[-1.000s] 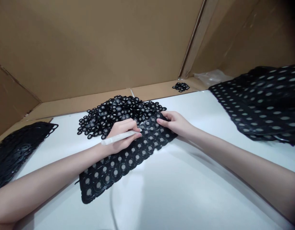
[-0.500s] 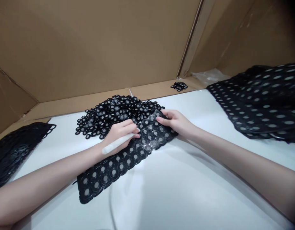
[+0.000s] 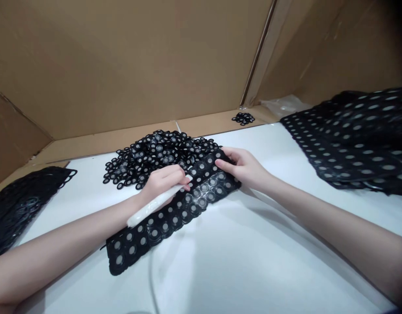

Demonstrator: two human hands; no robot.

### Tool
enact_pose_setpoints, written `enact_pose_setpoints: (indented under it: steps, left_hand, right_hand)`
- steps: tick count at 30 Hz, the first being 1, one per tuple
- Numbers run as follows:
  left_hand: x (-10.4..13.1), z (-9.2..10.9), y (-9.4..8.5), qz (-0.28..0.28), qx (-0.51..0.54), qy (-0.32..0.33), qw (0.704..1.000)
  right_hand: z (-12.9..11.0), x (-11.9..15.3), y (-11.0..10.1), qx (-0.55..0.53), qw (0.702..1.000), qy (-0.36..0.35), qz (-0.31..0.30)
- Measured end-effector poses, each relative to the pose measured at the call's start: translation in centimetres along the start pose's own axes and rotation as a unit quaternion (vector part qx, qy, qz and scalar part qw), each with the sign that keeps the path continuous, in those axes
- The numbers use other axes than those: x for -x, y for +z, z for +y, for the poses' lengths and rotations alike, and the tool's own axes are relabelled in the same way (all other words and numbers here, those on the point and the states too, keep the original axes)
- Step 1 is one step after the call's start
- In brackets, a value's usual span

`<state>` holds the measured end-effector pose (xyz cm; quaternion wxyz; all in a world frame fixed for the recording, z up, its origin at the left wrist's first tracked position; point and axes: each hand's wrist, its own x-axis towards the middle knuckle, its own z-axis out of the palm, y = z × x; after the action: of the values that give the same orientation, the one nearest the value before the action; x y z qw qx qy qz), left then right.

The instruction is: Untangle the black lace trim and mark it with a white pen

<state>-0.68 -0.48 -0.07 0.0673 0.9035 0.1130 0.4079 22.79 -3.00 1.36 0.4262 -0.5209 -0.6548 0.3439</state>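
A black sheet [image 3: 165,226] of joined rings with pale grey centres lies slantwise above the white table. My left hand [image 3: 165,182] is closed round a white pen-like tool [image 3: 153,206], whose tip is hidden at the sheet's upper edge. At the sheet's right end, my right hand [image 3: 242,165] pinches it, thumb on top and fingers behind. Just behind the sheet rises a heap of loose black rings [image 3: 155,150], also with pale centres.
Larger dotted black sheets [image 3: 348,139] are stacked at the right. Black ring-edged material [image 3: 27,200] lies at the left. A small ring pile [image 3: 243,118] and clear plastic [image 3: 284,106] sit by the cardboard wall [image 3: 138,61]. A thin cable crosses the white table [image 3: 253,261].
The rear end of the white tool has swung down and left in my left hand. The right part of the sheet is tilted differently, and my right hand has shifted slightly.
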Motion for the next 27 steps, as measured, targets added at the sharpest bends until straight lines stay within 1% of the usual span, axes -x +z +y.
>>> enact_pose_setpoints:
  steps: [1, 3, 6, 7, 9, 11, 12, 16, 19, 21, 23, 25, 27]
  left_hand:
    - [0.1, 0.0, -0.1, 0.015, 0.002, 0.017, 1.0]
    - [0.2, 0.0, -0.1, 0.024, 0.006, 0.035, 0.999]
    - [0.3, 0.1, -0.1, 0.016, 0.014, 0.05, 0.999]
    - [0.3, 0.2, -0.1, 0.002, 0.016, 0.047, 0.999]
    - [0.4, 0.3, -0.1, -0.048, 0.019, 0.013, 0.999]
    - [0.4, 0.5, -0.2, -0.099, 0.027, -0.045, 0.994]
    - [0.4, 0.6, -0.2, -0.115, 0.032, -0.071, 0.99]
    - [0.4, 0.9, -0.3, -0.137, 0.047, -0.141, 0.979]
    - [0.1, 1.0, -0.3, -0.162, 0.039, -0.168, 0.972]
    - [-0.2, 1.1, -0.3, -0.19, 0.022, -0.154, 0.969]
    - [-0.5, 1.1, -0.2, -0.21, -0.008, -0.125, 0.97]
    - [-0.5, 1.1, 0.0, -0.217, -0.031, -0.103, 0.97]
    - [-0.3, 1.0, 0.1, -0.207, -0.022, -0.104, 0.972]
  right_hand:
    - [0.3, -0.1, 0.0, -0.012, 1.0, 0.004, -0.003]
    - [0.5, -0.1, 0.0, -0.029, 0.999, 0.011, -0.007]
    - [0.3, -0.1, 0.1, -0.053, 0.998, 0.031, -0.007]
    - [0.1, 0.0, 0.1, -0.06, 0.998, 0.035, -0.008]
    - [-0.2, 0.1, 0.1, -0.063, 0.997, 0.031, -0.01]
    - [-0.5, 0.1, -0.1, -0.056, 0.998, 0.021, -0.014]
    - [-0.6, 0.2, -0.2, -0.051, 0.998, 0.017, -0.014]
    - [-1.3, 0.4, -0.5, -0.041, 0.999, 0.014, -0.021]
    - [-2.5, 1.0, -0.3, -0.016, 0.999, -0.006, -0.027]
    - [-3.5, 1.5, 0.1, 0.024, 0.999, -0.031, -0.03]
    - [-4.4, 2.1, 0.6, 0.07, 0.996, -0.056, -0.026]
    - [-4.9, 2.5, 0.9, 0.096, 0.992, -0.072, -0.023]
    - [-4.7, 2.5, 0.9, 0.105, 0.991, -0.083, -0.008]
